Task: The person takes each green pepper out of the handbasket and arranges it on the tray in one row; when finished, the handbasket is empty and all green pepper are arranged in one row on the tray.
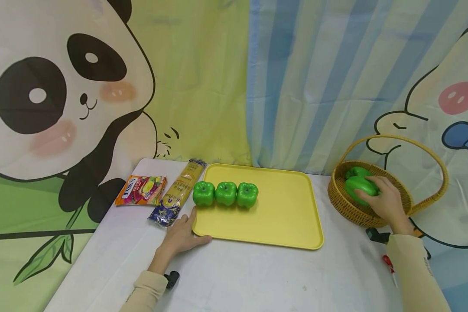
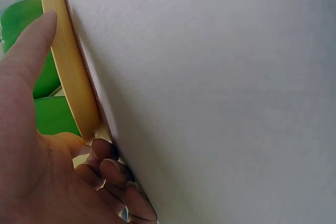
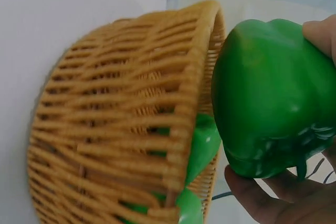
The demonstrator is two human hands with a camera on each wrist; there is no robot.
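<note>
Above the wicker basket (image 1: 345,211), my right hand (image 1: 386,199) grips a green bell pepper (image 3: 270,98), thumb on one side and fingers on the other. More green peppers (image 3: 203,142) lie inside the basket, partly hidden by its wall. My left hand (image 1: 181,234) rests at the near left corner of a yellow tray (image 1: 281,208), its thumb laid along the front rim (image 2: 73,66) and its fingers by the left side. Three green bell peppers (image 1: 225,193) stand in a row on the tray's left part.
Left of the tray lie a long gold-and-blue packet (image 1: 179,190) and an orange-and-pink Fox's bag (image 1: 142,190). A small red-and-white object (image 1: 388,263) lies near my right forearm. The basket's tall handle (image 1: 433,167) arches up on the right. A printed curtain (image 1: 288,86) hangs behind the table.
</note>
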